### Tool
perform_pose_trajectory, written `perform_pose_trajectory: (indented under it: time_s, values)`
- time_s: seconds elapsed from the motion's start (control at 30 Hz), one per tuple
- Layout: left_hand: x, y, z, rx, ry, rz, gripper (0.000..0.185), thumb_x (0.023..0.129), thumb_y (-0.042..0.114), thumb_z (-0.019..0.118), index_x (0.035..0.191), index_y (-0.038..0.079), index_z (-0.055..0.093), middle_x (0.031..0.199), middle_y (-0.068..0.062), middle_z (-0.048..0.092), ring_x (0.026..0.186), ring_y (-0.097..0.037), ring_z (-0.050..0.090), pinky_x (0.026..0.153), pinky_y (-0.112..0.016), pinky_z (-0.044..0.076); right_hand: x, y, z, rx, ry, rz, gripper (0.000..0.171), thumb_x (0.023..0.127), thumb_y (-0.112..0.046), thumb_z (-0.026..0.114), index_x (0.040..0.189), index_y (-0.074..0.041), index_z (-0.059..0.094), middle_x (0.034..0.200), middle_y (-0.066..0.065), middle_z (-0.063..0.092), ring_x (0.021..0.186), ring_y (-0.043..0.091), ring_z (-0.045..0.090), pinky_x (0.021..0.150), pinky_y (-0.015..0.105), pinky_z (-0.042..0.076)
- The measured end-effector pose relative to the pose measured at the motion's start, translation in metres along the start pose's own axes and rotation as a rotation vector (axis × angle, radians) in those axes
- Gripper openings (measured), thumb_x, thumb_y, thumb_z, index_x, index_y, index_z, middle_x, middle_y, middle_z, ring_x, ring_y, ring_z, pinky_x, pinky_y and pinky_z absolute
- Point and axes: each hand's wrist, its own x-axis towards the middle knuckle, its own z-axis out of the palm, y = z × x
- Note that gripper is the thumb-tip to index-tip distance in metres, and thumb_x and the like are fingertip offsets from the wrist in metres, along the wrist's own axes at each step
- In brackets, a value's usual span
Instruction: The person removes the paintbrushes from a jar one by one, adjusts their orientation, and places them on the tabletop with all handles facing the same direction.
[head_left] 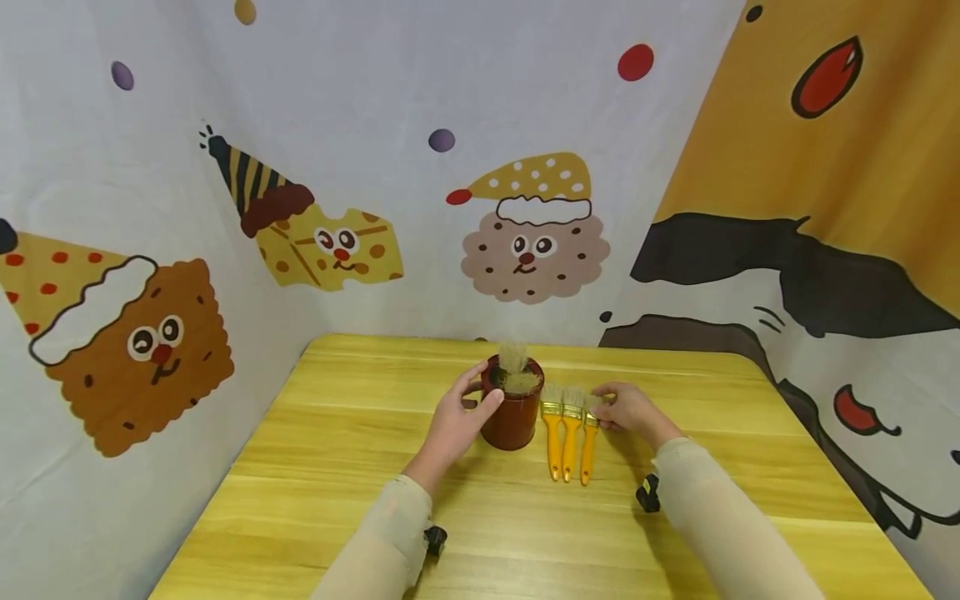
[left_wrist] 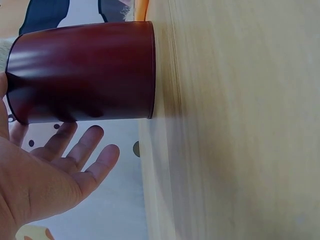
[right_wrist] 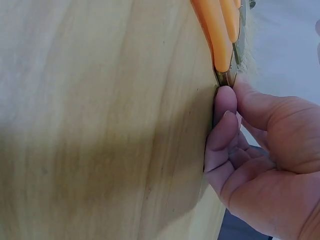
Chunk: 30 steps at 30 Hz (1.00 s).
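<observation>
A dark red cup (head_left: 512, 421) stands on the wooden table (head_left: 337, 467) with brush bristles (head_left: 516, 367) sticking up out of it. My left hand (head_left: 459, 417) is cupped beside the cup (left_wrist: 85, 72). The thumb lies against the cup's side, while the fingers (left_wrist: 75, 150) stretch out straight and spread, just off its wall. Three yellow-handled brushes lie side by side to the right of the cup. My right hand (head_left: 626, 408) pinches the metal ferrule of the rightmost brush (head_left: 588, 450) between thumb and fingertips (right_wrist: 226, 100), low against the table. The brush's orange handle (right_wrist: 216, 35) runs away from the hand.
The other two brushes (head_left: 561, 437) lie between the cup and the pinched one. A cartoon-printed cloth (head_left: 525, 233) walls in the table at the back and both sides. Bare wood stretches to the left and toward the front edge.
</observation>
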Motion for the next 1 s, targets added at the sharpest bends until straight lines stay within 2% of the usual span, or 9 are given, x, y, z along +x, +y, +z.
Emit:
perform_pose_trajectory:
  time_s: [0.23,0.47,0.77,1.0]
  values:
    - [-0.0002,-0.0027,-0.0013,-0.007,0.006,0.000,0.064,0.098,0.064,0.068,0.157,0.053,0.045,0.153,-0.003,0.061,0.124,-0.029,0.064,0.103,-0.051,0.056,0.0017,0.0008,0.0056,0.009,0.001,0.010,0.047,0.106,-0.009,0.066,0.150,0.006,0.054,0.097,0.013,0.068,0.079,0.018,0.068,0.073,0.029,0.059]
    - [-0.0005,-0.0036,-0.0017,-0.016,-0.001,0.007,0.064,0.099,0.064,0.068,0.157,0.052,0.045,0.154,-0.003,0.060,0.127,-0.030,0.064,0.105,-0.052,0.055,0.0025,-0.0035,0.0088,-0.014,-0.007,0.028,0.046,0.106,-0.006,0.065,0.149,0.005,0.054,0.094,0.012,0.065,0.079,0.020,0.064,0.072,0.030,0.056]
    - [-0.0024,-0.0017,-0.0010,-0.017,-0.008,-0.007,0.063,0.098,0.066,0.067,0.156,0.055,0.044,0.154,-0.002,0.059,0.125,-0.032,0.063,0.101,-0.052,0.056,-0.0012,-0.0080,0.0036,-0.008,-0.049,0.055,0.046,0.108,-0.006,0.062,0.152,0.003,0.052,0.101,0.015,0.068,0.086,0.022,0.067,0.077,0.033,0.057]
    - [-0.0006,0.0004,0.0007,-0.010,-0.004,-0.006,0.063,0.098,0.065,0.068,0.156,0.056,0.044,0.153,-0.002,0.060,0.124,-0.033,0.063,0.100,-0.052,0.057,0.0010,-0.0073,0.0005,0.006,-0.045,0.066,0.046,0.108,-0.005,0.062,0.152,0.002,0.052,0.104,0.014,0.067,0.087,0.021,0.066,0.079,0.032,0.060]
